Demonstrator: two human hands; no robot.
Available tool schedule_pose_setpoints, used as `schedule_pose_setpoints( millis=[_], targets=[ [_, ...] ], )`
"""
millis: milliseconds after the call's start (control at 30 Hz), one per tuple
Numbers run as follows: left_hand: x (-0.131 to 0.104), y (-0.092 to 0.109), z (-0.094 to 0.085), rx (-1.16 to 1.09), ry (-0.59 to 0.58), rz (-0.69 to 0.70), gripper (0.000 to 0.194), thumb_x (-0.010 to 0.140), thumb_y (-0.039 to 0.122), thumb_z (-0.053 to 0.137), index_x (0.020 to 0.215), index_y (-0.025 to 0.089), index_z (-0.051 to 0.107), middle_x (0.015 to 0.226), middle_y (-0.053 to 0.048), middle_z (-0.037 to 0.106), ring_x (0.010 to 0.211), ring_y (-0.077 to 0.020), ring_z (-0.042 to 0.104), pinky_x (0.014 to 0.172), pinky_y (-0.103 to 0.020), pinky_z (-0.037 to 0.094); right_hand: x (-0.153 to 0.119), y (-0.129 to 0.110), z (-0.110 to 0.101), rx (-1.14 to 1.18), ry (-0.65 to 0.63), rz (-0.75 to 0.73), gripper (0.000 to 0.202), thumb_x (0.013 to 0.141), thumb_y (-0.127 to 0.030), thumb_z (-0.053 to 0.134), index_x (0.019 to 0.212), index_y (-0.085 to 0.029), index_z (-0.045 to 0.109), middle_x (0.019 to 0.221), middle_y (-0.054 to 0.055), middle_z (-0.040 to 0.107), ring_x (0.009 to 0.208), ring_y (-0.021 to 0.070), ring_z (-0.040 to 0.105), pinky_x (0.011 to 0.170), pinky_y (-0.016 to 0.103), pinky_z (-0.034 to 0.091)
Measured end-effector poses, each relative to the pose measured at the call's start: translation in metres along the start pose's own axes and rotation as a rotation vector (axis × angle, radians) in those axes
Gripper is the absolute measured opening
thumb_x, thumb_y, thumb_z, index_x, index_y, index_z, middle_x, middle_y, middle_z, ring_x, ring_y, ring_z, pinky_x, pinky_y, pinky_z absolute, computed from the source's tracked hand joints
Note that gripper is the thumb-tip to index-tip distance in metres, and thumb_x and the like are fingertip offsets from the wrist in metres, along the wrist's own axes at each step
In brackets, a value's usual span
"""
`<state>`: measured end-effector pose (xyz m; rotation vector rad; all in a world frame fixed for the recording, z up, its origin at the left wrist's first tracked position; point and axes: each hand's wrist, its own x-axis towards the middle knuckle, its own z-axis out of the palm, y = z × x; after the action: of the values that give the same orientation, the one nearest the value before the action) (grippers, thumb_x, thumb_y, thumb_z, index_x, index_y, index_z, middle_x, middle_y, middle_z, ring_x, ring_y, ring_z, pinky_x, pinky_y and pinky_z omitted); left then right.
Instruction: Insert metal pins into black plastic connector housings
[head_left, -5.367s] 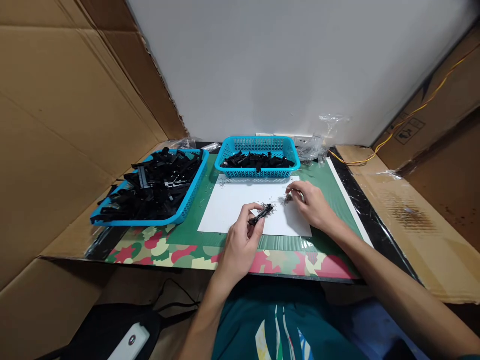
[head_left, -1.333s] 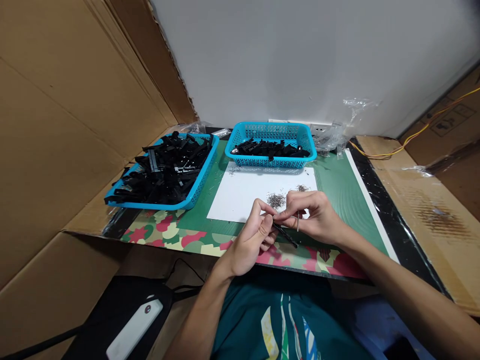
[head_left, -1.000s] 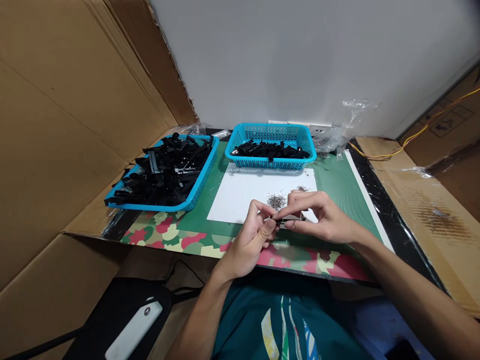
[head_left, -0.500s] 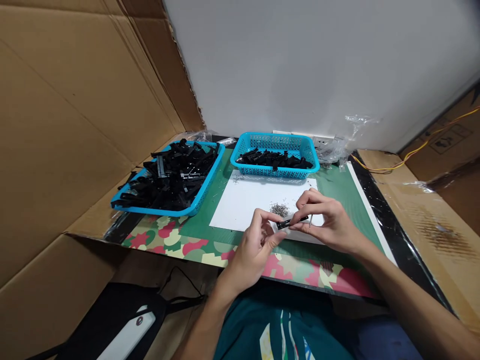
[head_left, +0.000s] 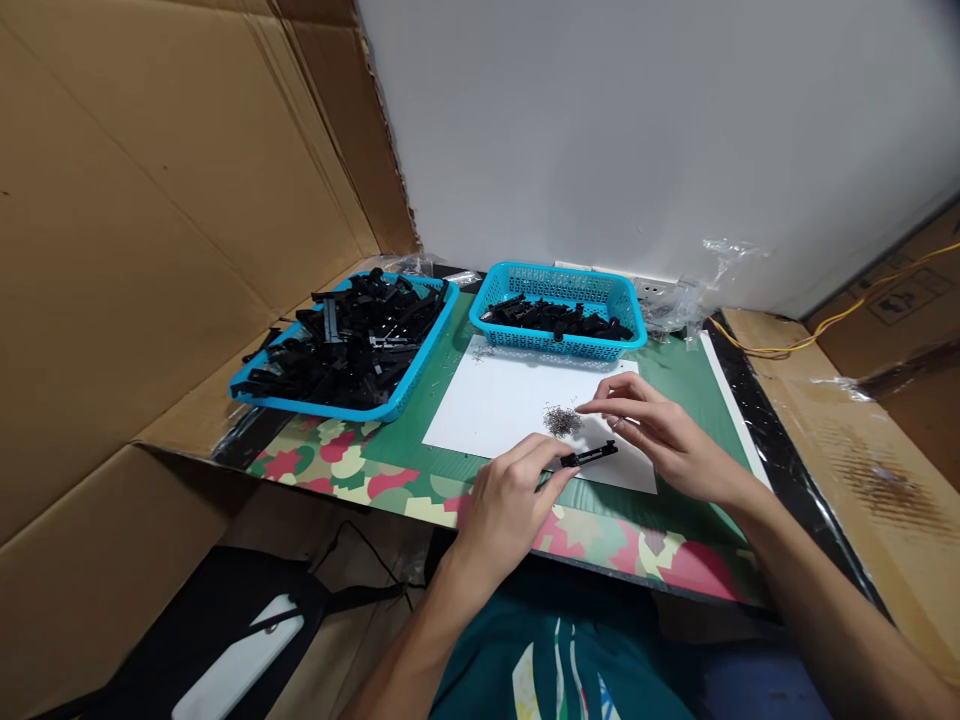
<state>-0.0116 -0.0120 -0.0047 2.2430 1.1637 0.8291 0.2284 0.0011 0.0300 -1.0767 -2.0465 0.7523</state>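
My left hand (head_left: pixel 514 490) pinches one end of a slim black plastic part (head_left: pixel 592 455) between thumb and fingers. The part's other end sticks out to the right over the white sheet (head_left: pixel 480 400). My right hand (head_left: pixel 652 430) is at the right edge of a pile of tiny metal pieces (head_left: pixel 561 420), its index finger reaching to them. A thin silvery tool (head_left: pixel 616 424) shows partly between the fingers of that hand; the rest of it is hidden. Whether a fingertip has picked up a piece is too small to tell.
On the left, a blue tray (head_left: pixel 416 385) is heaped with black plastic parts. A blue basket (head_left: pixel 555 347) with similar parts stands behind the sheet. Clear plastic wrap (head_left: pixel 675 305) lies at the back right. Cardboard walls (head_left: pixel 187 200) flank the green-topped table (head_left: pixel 682 375).
My right hand has left the black part and moved to the metal pile. My left hand keeps hold of the part, now more exposed. The camera view has shifted slightly.
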Motion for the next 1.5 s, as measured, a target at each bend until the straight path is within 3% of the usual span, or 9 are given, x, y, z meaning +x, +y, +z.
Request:
schedule_pose_setpoints(
  millis=[100, 167, 333, 400, 567, 900, 1233, 1367, 1500],
  targets=[
    [-0.003, 0.002, 0.004, 0.107, -0.010, 0.027, 0.013, 0.101, 0.022, 0.066, 0.115, 0.024, 0.067, 0.109, -0.001, 0.075, 0.097, -0.0213, 0.074, 0.075, -0.028, 0.051, -0.001, 0.003, 0.005, -0.128, 0.107, -0.053, 0.035, 0.107, -0.026, 0.055, 0.135, -0.035, 0.073, 0.126, 0.011, 0.058, 0.118, 0.0253, 0.060, 0.101, 0.045, 0.054],
    [-0.004, 0.004, 0.006, 0.161, -0.018, 0.045, 0.014, 0.103, 0.023, 0.064, 0.116, 0.024, 0.067, 0.109, -0.002, 0.076, 0.096, -0.0217, 0.075, 0.072, -0.029, 0.051, -0.002, 0.004, 0.008, -0.144, 0.192, -0.047, 0.030, 0.104, -0.026, 0.062, 0.128, -0.033, 0.078, 0.114, 0.010, 0.065, 0.104, 0.0242, 0.066, 0.092, 0.043, 0.058],
    [-0.005, 0.004, 0.008, 0.217, -0.008, 0.066, 0.011, 0.103, 0.025, 0.065, 0.114, 0.022, 0.067, 0.108, -0.002, 0.076, 0.090, -0.0210, 0.076, 0.065, -0.029, 0.050, -0.002, 0.000, 0.022, 0.142, 0.343, 0.122, 0.011, 0.087, -0.031, 0.084, 0.093, -0.022, 0.083, 0.084, 0.005, 0.079, 0.073, 0.0210, 0.075, 0.068, 0.033, 0.063],
    [-0.004, 0.004, 0.008, 0.229, 0.006, 0.072, 0.011, 0.101, 0.023, 0.067, 0.112, 0.022, 0.068, 0.106, -0.002, 0.076, 0.089, -0.0209, 0.076, 0.064, -0.029, 0.050, -0.001, -0.002, 0.029, 0.259, 0.335, 0.194, 0.016, 0.085, -0.035, 0.086, 0.083, -0.020, 0.079, 0.079, 0.005, 0.079, 0.068, 0.0208, 0.076, 0.064, 0.031, 0.063],
    [-0.003, 0.005, 0.008, 0.229, 0.011, 0.091, 0.011, 0.100, 0.020, 0.068, 0.111, 0.021, 0.069, 0.105, -0.001, 0.077, 0.092, -0.0214, 0.076, 0.066, -0.030, 0.050, 0.002, -0.005, 0.040, 0.305, 0.285, 0.273, 0.021, 0.085, -0.037, 0.084, 0.094, -0.018, 0.079, 0.072, 0.005, 0.079, 0.063, 0.0212, 0.076, 0.060, 0.030, 0.061],
    [-0.006, 0.006, 0.008, 0.195, -0.015, 0.066, 0.010, 0.101, 0.020, 0.066, 0.109, 0.021, 0.070, 0.103, -0.002, 0.077, 0.090, -0.0219, 0.076, 0.066, -0.030, 0.049, 0.001, -0.014, 0.034, 0.053, 0.138, 0.194, 0.025, 0.095, -0.034, 0.070, 0.078, -0.018, 0.077, 0.068, 0.004, 0.075, 0.060, 0.0166, 0.068, 0.059, 0.027, 0.055],
    [-0.004, 0.001, 0.008, 0.091, -0.010, 0.045, 0.010, 0.097, 0.013, 0.068, 0.104, 0.020, 0.072, 0.099, -0.003, 0.076, 0.090, -0.0227, 0.074, 0.073, -0.031, 0.052, 0.004, -0.013, 0.040, 0.093, 0.128, 0.145, 0.023, 0.093, -0.029, 0.070, 0.073, -0.018, 0.077, 0.065, 0.003, 0.072, 0.059, 0.0157, 0.064, 0.059, 0.026, 0.053],
    [-0.002, -0.001, 0.005, -0.036, 0.097, 0.038, 0.014, 0.098, 0.019, 0.069, 0.112, 0.022, 0.073, 0.104, -0.003, 0.077, 0.082, -0.0179, 0.072, 0.073, -0.028, 0.053, 0.009, -0.008, 0.040, 0.334, 0.358, 0.217, 0.022, 0.088, -0.037, 0.079, 0.076, -0.018, 0.077, 0.072, 0.006, 0.076, 0.063, 0.0197, 0.071, 0.060, 0.030, 0.059],
    [0.030, -0.006, -0.022, -0.035, 0.323, 0.008, 0.012, 0.096, 0.028, 0.074, 0.105, 0.021, 0.076, 0.094, -0.002, 0.077, 0.054, -0.0110, 0.053, 0.059, -0.026, 0.048, 0.010, 0.002, 0.031, 0.447, 0.701, 0.247, 0.025, 0.085, -0.042, 0.082, 0.090, -0.017, 0.077, 0.077, 0.008, 0.079, 0.067, 0.0227, 0.075, 0.067, 0.037, 0.066]
  ],
)
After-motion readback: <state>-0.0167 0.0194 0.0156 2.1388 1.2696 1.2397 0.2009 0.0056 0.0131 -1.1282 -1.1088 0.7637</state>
